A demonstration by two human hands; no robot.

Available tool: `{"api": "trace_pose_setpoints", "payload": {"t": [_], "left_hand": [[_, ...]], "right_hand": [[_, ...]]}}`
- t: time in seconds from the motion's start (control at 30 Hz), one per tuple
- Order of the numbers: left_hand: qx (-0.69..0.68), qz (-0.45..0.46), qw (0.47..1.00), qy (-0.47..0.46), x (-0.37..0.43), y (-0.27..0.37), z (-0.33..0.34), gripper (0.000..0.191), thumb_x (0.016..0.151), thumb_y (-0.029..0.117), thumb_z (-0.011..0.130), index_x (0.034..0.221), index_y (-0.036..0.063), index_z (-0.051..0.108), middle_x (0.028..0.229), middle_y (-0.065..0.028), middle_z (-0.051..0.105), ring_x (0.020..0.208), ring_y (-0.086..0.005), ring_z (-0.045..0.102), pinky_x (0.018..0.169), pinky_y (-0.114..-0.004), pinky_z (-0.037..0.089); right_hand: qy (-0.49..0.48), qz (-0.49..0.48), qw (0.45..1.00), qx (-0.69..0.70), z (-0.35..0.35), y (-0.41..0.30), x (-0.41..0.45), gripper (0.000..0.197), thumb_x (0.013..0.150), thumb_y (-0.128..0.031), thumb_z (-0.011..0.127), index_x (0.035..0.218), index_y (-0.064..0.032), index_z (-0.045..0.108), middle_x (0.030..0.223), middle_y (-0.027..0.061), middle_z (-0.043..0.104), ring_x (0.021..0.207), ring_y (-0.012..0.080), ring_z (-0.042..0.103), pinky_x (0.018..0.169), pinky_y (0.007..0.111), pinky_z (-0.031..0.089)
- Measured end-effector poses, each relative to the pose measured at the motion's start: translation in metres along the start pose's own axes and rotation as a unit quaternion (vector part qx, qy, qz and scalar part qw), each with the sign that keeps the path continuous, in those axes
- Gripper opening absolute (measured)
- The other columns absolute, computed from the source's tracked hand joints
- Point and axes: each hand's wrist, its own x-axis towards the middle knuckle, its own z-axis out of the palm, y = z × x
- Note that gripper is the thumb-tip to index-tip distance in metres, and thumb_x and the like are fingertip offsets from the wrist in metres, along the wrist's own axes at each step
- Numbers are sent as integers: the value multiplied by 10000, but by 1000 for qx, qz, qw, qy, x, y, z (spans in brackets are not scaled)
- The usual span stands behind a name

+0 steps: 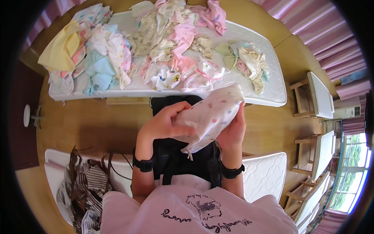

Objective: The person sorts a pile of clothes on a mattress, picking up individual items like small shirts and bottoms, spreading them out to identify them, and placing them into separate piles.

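A white cloth garment (pixel 214 118) with small red and blue prints is held up over my lap. My left hand (pixel 166 121) grips its left side, with the thumb across the front. On the opposite side my right hand (pixel 235 128) holds the edge, its fingers partly hidden behind the fabric. Short ties (pixel 189 153) dangle from the lower corner. Just beyond lies a white mattress (pixel 271 73) heaped with small clothes, among them a printed white piece with pink trim (pixel 204 74) and a light-blue one (pixel 100 70).
A yellow cloth (pixel 61 46) tops the left heap; another small pile (pixel 251 63) lies at the right. Behind me, a second mattress (pixel 263 175) bears striped fabric (pixel 93 178) with brown straps. Wooden bed frames with mattresses (pixel 321 155) stand at right, near a window (pixel 350 175).
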Motion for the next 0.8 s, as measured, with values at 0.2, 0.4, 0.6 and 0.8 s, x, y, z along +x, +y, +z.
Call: {"api": "trace_pose_setpoints", "payload": {"t": [0.2, 0.4, 0.6, 0.8], "left_hand": [[-12, -87, 995, -56, 42, -39, -5, 570, 744, 222, 699, 1216, 7, 462, 1133, -85, 574, 1022, -145, 534, 903, -293, 409], [122, 7, 948, 295, 105, -5, -108, 374, 824, 174, 633, 1137, 11, 508, 1022, -61, 601, 885, -132, 572, 751, -269, 472], [58, 121, 889, 438, 163, 79, -172, 647, 777, 324, 687, 1213, -59, 403, 1182, -150, 501, 1019, -195, 520, 850, -313, 422], [173, 44, 931, 317, 195, -3, -148, 616, 781, 332, 669, 1231, 4, 406, 1223, -155, 466, 1031, -224, 514, 851, -322, 416]], "right_hand": [[-26, -23, 960, -278, -12, 8, 19, 447, 877, -132, 529, 1278, -63, 342, 1122, 92, 497, 1035, 167, 493, 859, 306, 419], [99, -158, 747, -638, -129, -30, 92, 503, 751, -49, 662, 1191, -59, 419, 957, 92, 526, 890, 160, 521, 697, 266, 477], [300, -218, 491, -788, -225, -99, 218, 791, 663, -240, 762, 1275, -32, 306, 1158, 274, 387, 1055, 421, 399, 895, 465, 348], [413, -253, 385, -786, -262, -173, 280, 263, 773, -222, 559, 1035, -194, 564, 1051, 153, 489, 993, 392, 431, 812, 463, 407]]}}
